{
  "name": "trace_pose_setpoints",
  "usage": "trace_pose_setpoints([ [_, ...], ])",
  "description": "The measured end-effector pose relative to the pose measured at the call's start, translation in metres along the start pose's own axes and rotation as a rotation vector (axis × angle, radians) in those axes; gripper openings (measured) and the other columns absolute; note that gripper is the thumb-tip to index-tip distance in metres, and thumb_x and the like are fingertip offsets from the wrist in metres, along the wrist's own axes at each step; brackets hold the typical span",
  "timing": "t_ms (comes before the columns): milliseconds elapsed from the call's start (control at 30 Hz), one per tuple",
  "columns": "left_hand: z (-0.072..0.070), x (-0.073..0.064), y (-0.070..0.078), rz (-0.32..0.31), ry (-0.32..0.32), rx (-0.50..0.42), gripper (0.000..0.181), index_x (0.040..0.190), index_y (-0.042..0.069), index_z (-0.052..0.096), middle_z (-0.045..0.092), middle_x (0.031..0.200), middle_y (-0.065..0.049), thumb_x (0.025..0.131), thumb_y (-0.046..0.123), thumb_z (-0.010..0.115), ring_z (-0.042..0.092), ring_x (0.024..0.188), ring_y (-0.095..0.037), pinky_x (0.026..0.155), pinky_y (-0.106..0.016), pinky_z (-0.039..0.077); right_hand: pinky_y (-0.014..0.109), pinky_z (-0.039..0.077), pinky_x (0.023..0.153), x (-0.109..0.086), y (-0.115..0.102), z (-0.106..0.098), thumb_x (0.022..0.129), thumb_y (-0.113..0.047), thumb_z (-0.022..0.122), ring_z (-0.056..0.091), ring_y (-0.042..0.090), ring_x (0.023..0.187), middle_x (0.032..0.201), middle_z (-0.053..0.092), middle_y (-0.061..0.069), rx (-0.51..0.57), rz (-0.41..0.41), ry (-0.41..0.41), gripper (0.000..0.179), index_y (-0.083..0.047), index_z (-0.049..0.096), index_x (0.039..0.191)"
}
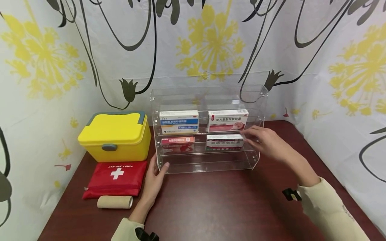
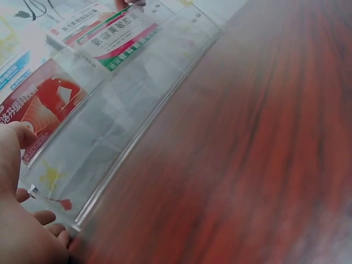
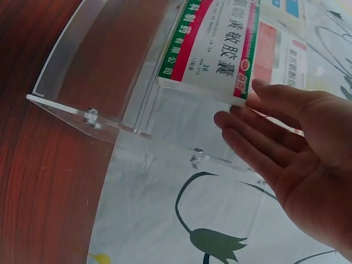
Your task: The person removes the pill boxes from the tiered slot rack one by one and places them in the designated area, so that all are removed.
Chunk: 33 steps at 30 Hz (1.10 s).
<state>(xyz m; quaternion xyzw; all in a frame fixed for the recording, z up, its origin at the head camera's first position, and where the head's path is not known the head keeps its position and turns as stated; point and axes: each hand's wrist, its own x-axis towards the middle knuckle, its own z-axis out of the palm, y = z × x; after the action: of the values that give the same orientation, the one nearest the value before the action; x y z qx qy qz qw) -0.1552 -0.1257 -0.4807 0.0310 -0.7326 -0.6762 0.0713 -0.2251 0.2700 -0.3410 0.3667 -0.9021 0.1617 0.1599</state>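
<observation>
A person in pale sleeves (image 1: 324, 207) works at a clear display rack (image 1: 208, 166) on a dark-red table (image 1: 217, 204); clock dirs. run from rack's ctr. At 3 o'clock, the R hand (image 1: 269, 144) hangs by the upper corner of a green-and-white med. box (image 1: 224, 142), which stands at 4 o'clock on the lower tier; thumb and fingers are parted, nearly straight, w/ no firm hold visible, contact uncertain. At approx. 7:30, the L hand (image 1: 153, 182) grips rack's near-L corner, thumb in front, fingers bent round the side. Also on rack: red box (image 1: 178, 140) at 8, blue-and-white box (image 1: 179, 122) at 10, red-and-white box (image 1: 228, 121) at 2. The green-and-white box is prob. light, stiffish card, a bit slick, easily dented by a hard squeeze; best taken by its short ends or top edge. Rack looks rigid, smooth & prob. scratch-prone, best steadied by its sides. Off L: yellow case (image 1: 111, 130), 9 o'clock; red first-aid pouch (image 1: 116, 184) and cardboard tube (image 1: 113, 202), approx. 8.
</observation>
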Motion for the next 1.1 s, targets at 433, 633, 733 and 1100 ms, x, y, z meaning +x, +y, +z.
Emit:
trace_pose_setpoints([
  [433,-0.001,-0.012,0.024,-0.011,0.008,0.065,0.066,0.153,0.013,0.030,0.039,0.150,-0.012,0.097,0.025,0.063,0.035,0.139,-0.030,0.110,-0.053,0.030,0.024,0.049,0.064,0.006,0.014,0.002,0.086,-0.004,0.075,0.061,0.007,0.074,0.094,0.072,-0.005,0.179,0.073,-0.044,0.025,-0.011,0.074,0.109],
  [633,-0.001,-0.010,0.023,-0.002,0.009,0.073,0.066,0.153,0.013,0.031,0.040,0.150,-0.011,0.097,0.026,0.064,0.035,0.139,-0.029,0.111,-0.052,0.030,0.018,0.045,0.063,0.006,0.018,0.001,0.084,0.000,0.075,0.060,0.008,0.072,0.094,0.072,-0.004,0.192,0.042,0.011,0.026,-0.011,0.074,0.108],
  [733,-0.001,-0.009,0.023,0.007,0.013,0.075,0.065,0.152,0.013,0.032,0.041,0.150,-0.011,0.096,0.025,0.064,0.035,0.139,-0.029,0.110,-0.051,0.031,0.018,0.044,0.062,0.005,0.018,0.000,0.085,0.000,0.074,0.059,0.008,0.071,0.094,0.072,-0.004,0.172,0.038,0.035,0.026,-0.011,0.074,0.108],
  [1100,0.001,-0.009,0.022,-0.011,0.016,0.069,0.065,0.152,0.012,0.033,0.042,0.149,-0.012,0.096,0.025,0.064,0.037,0.137,-0.031,0.109,-0.052,0.032,0.020,0.042,0.063,0.006,0.017,-0.009,0.088,-0.009,0.074,0.057,0.007,0.072,0.095,0.071,-0.009,0.131,0.112,0.047,0.022,-0.016,0.075,0.109],
])
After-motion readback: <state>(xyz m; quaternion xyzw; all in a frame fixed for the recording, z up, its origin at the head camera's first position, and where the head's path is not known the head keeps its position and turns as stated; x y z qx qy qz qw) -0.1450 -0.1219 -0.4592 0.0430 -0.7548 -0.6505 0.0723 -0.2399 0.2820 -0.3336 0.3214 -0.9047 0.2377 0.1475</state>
